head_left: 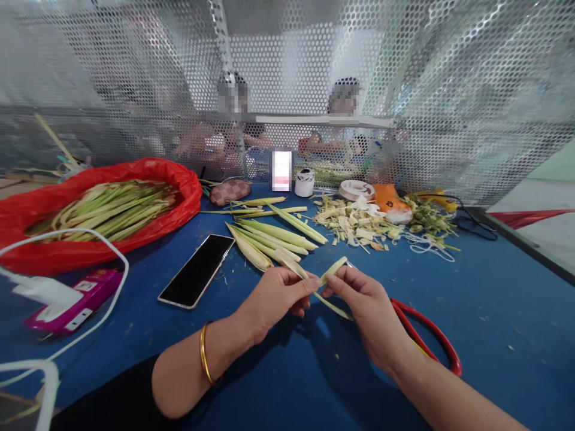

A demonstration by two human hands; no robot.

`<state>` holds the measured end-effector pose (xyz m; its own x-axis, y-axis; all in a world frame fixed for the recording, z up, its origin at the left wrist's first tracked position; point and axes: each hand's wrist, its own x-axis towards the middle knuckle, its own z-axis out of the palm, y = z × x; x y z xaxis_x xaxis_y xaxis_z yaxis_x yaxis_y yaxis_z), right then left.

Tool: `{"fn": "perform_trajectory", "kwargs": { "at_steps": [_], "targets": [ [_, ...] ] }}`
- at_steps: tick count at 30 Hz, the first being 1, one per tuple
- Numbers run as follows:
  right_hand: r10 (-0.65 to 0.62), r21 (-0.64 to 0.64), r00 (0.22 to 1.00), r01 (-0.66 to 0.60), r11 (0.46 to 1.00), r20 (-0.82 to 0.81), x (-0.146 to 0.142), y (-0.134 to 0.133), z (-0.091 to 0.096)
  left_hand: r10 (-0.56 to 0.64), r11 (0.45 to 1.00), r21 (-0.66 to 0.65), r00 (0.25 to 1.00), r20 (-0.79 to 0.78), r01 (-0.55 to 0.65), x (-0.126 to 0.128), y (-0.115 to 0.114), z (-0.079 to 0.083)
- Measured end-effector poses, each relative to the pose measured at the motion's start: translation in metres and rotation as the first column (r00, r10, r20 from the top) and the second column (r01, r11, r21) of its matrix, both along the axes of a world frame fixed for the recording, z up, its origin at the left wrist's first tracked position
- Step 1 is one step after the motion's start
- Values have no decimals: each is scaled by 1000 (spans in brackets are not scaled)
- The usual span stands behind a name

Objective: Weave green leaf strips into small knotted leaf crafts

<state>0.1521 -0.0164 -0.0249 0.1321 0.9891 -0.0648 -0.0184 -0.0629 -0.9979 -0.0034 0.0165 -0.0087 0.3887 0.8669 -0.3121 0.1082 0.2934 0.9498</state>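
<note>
My left hand (pixel 281 295) and my right hand (pixel 359 302) meet over the blue table (pixel 494 311), both pinching one pale green leaf strip (pixel 333 270). The strip bends between my fingertips and its tail hangs down toward the table under my right hand. A gold bangle sits on my left wrist. Just beyond my hands lies a bundle of cut green stalks (pixel 274 236). Red-handled scissors (pixel 426 335) lie on the table under my right forearm.
A red plastic bag (pixel 27 209) full of long green leaves sits at the left. A black phone (pixel 197 269), a pink power strip (pixel 76 302) with white cable, a pile of leaf trimmings (pixel 359 218) and a tape roll (pixel 356 190) lie around. Perforated metal screen behind, people beyond it.
</note>
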Motion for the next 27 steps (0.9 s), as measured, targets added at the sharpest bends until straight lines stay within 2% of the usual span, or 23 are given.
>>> {"fn": "perform_trajectory", "kwargs": {
  "at_steps": [5,9,13,15,17,18,20,22,23,25,27],
  "targets": [
    [-14,30,1000,14,999,-12,-1,-1,-3,-71,994,73,996,-56,75,0,-2,-3],
    [-15,56,1000,15,998,-5,0,0,-7,-125,988,75,988,-95,132,-1,-2,0],
    [5,59,980,-17,998,198,8,6,-9,-144,987,57,983,-110,151,0,-3,2],
    [-125,181,917,59,982,378,13,8,-7,-147,987,50,983,-111,153,0,-4,1],
    [-268,367,799,64,928,538,15,8,-4,-169,983,51,980,-109,175,1,-6,-1],
    [-278,424,747,-6,906,604,15,7,-2,-186,979,59,975,-119,194,1,-7,-2],
    [-164,418,700,-208,884,695,12,3,2,-212,970,84,960,-180,230,2,-9,-5],
    [-8,361,716,-342,867,698,7,-1,4,-231,956,121,940,-250,267,3,-10,-7],
    [36,346,736,-360,866,676,5,-2,5,-242,948,143,934,-261,285,3,-11,-9],
    [40,339,786,-311,888,617,2,-5,6,-266,933,178,934,-238,312,4,-12,-10],
    [-7,325,833,-209,922,554,1,-6,6,-286,929,180,936,-205,323,4,-14,-10]
  ]
}}
